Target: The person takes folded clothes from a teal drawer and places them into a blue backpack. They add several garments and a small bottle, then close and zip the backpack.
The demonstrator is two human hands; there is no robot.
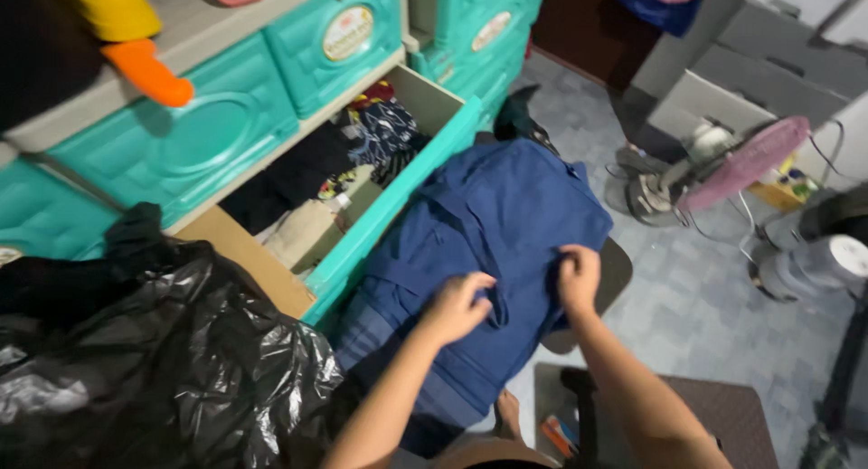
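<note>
Both my left hand (pixel 457 306) and right hand (pixel 579 277) pinch the soft, limp blue garment (pixel 493 225) between them — I'd grip its edges

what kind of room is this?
Probably a home bedroom or storage room. Teal plastic drawer units stand with one open drawer full of folded clothes, both hands fold a blue cloth garment, and a pink fan lies on the grey tiled floor.
</note>
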